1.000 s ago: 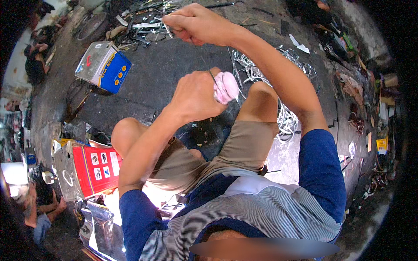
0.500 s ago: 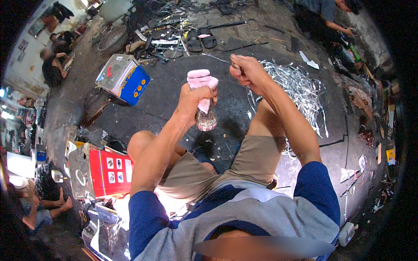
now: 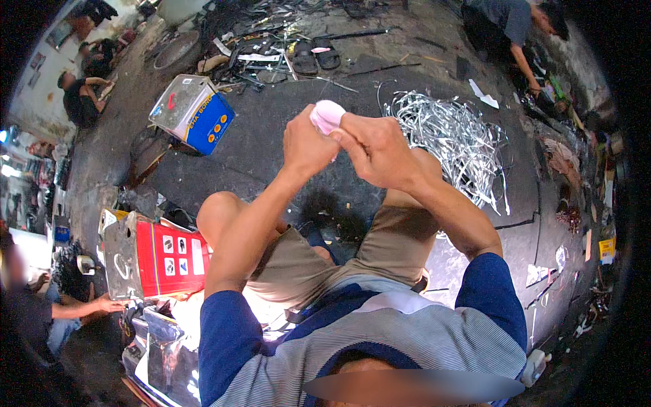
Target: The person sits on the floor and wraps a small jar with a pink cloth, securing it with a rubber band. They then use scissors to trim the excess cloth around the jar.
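Observation:
Above the dark floor between my knees, my left hand [image 3: 308,144] is closed around a bundle of pink padded pieces [image 3: 328,115]. Only its rounded pink end shows over the fingers. The glittery lower part that was visible earlier is now hidden. My right hand [image 3: 381,150] meets it from the right, its thumb against the pink bundle and its fingers curled. What the right fingers pinch is hidden. Just beyond my right wrist lies a heap of shiny silver strips [image 3: 451,136].
A blue and white metal can [image 3: 196,115] stands at the left, a red box [image 3: 173,258] beside my left knee. Black sandals [image 3: 315,57] and scraps [image 3: 251,51] lie ahead. Other people sit or reach at the far left, lower left and upper right [image 3: 502,27].
My right hand has come left and down against the bundle. The left hand has turned and risen slightly, hiding most of it. At the lower left, a person's arm now reaches toward the box.

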A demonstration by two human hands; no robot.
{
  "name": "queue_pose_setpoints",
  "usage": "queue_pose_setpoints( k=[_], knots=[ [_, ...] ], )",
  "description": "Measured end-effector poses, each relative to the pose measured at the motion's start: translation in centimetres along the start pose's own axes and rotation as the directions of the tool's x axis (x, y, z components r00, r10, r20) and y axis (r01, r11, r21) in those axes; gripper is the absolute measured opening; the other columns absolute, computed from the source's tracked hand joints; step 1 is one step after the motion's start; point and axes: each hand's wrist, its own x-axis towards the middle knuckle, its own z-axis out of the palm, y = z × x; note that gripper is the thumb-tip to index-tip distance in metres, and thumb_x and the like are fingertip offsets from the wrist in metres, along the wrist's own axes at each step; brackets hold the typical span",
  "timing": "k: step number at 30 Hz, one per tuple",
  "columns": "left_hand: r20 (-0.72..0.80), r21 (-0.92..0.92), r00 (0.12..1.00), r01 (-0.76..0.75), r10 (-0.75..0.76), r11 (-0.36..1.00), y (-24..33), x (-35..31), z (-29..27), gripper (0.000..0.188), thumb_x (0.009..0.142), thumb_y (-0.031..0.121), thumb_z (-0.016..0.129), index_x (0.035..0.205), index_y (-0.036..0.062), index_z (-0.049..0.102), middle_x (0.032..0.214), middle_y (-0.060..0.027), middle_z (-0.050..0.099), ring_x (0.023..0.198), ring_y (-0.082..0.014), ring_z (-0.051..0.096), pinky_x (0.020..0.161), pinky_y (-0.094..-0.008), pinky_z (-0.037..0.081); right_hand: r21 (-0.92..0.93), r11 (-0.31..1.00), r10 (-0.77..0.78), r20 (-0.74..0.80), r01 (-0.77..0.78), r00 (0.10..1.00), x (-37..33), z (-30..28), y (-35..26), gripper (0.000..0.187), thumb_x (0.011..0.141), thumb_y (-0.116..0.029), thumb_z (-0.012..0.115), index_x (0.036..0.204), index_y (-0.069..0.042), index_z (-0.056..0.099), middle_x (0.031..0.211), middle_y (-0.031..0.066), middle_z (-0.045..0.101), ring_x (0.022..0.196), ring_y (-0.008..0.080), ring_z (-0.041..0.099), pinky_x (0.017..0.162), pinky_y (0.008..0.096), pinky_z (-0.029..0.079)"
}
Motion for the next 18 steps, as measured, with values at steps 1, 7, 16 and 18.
queue_pose_setpoints(
  k=[1,7,16,18],
  knots=[
    [0.168,-0.053,0.982,0.100,-0.090,0.994,-0.6,0.3,0.1,0.024,0.074,0.017,0.077,0.091,0.0011,0.072,0.074,-0.0097,0.071,0.065,-0.0161,0.068,0.059,-0.0354,0.053,-0.016,0.998,-0.065,0.036,0.065,0.997,0.1,0.0,0.1,0.019,0.096,-0.019,0.061,0.088,-0.003,0.056,0.072,0.0213,0.060,0.071,0.0416,0.064,0.061,0.0500,0.049],
    [0.512,0.277,0.821,0.121,-0.253,0.953,0.4,2.4,-2.1,0.024,0.074,0.028,0.075,0.071,0.0044,0.072,0.065,-0.0154,0.070,0.069,-0.0317,0.072,0.067,-0.0425,0.057,-0.043,0.934,-0.336,0.232,0.354,0.913,2.2,-1.0,1.6,0.019,0.093,-0.019,0.065,0.088,-0.004,0.055,0.083,0.0133,0.060,0.076,0.0354,0.065,0.064,0.0447,0.052],
    [0.629,0.117,0.772,0.023,-0.092,0.993,3.5,-1.4,-0.6,0.036,0.066,0.028,0.078,0.090,0.0030,0.070,0.080,-0.0141,0.072,0.078,-0.0283,0.073,0.074,-0.0383,0.057,0.268,0.940,-0.307,0.384,0.213,0.871,5.6,-1.4,6.8,0.029,0.090,-0.021,0.074,0.081,0.002,0.060,0.099,0.0068,0.053,0.087,0.0199,0.056,0.070,0.0335,0.046],
    [0.592,-0.106,0.803,0.000,0.064,0.994,2.7,-1.5,-0.1,0.035,0.066,0.022,0.080,0.091,0.0004,0.069,0.080,-0.0110,0.072,0.075,-0.0234,0.073,0.071,-0.0345,0.057,0.406,0.914,-0.179,0.360,0.019,0.916,5.2,-0.9,6.9,0.031,0.091,-0.023,0.074,0.080,0.002,0.060,0.097,0.0046,0.052,0.087,0.0154,0.053,0.070,0.0304,0.044]
  ],
)
